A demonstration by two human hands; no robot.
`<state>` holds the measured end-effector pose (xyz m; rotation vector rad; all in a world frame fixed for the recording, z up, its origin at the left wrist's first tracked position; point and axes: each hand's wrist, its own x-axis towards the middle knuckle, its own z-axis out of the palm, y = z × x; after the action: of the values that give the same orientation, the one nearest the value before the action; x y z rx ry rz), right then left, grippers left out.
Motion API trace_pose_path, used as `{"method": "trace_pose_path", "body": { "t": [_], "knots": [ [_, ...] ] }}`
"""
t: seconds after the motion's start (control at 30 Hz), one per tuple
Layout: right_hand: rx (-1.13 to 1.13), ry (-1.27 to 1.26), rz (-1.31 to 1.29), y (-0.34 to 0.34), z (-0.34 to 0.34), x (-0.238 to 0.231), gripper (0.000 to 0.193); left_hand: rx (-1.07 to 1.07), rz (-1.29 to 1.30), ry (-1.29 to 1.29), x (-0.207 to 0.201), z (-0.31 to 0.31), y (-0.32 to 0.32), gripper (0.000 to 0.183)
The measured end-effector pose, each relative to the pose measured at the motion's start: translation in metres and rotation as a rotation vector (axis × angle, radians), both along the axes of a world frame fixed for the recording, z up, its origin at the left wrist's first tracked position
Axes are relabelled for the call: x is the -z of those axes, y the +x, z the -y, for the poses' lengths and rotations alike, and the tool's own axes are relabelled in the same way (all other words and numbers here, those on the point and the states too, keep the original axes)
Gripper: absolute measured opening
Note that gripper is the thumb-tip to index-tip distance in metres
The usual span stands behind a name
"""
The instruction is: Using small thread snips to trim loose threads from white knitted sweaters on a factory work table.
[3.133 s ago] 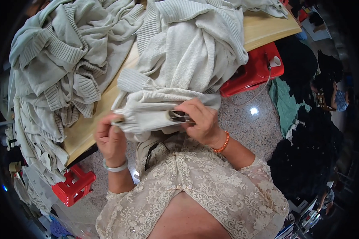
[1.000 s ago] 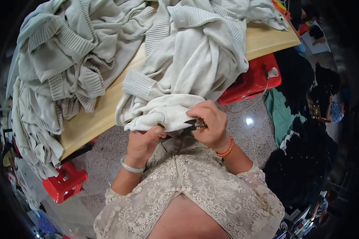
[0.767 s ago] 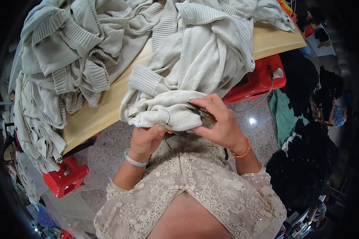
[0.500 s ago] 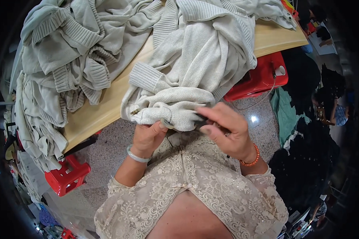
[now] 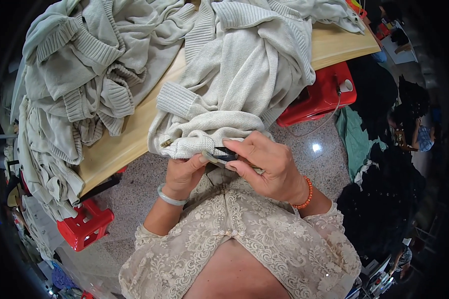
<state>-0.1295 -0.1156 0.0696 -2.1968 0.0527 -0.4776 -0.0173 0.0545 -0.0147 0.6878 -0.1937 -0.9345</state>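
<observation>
Over by the right, a red stool (image 5: 320, 82) sits close to the pale wooden table (image 5: 127, 142), a white cup-shaped piece (image 5: 346, 86) and a thin cable (image 5: 334, 112) on it. Green cloth (image 5: 351, 139) lies beside a big black heap (image 5: 384, 199). Another red stool (image 5: 71, 233) stands near the table's left corner, on speckled floor (image 5: 129, 184); someone in blue (image 5: 425, 138) shows far right.

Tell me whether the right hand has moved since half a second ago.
Yes: against the wooden table, the right hand has shifted left, toward the left hand.
</observation>
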Motion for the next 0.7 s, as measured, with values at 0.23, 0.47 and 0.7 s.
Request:
{"method": "trace_pose_path", "body": {
  "t": [0.23,0.47,0.7],
  "knots": [
    [-0.020,-0.127,0.050,0.0036,0.0018,-0.0008,0.035,0.008,0.012,0.010,-0.0004,-0.0014,0.0025,0.045],
    [-0.028,-0.138,0.051,0.0051,0.0028,-0.0021,0.035,0.010,0.018,0.032,-0.0004,-0.0030,0.0062,0.042],
    [-0.085,-0.185,0.013,0.0067,0.0098,-0.0070,0.034,0.037,0.061,0.034,-0.0046,-0.0016,0.0100,0.036]
  ]
}}
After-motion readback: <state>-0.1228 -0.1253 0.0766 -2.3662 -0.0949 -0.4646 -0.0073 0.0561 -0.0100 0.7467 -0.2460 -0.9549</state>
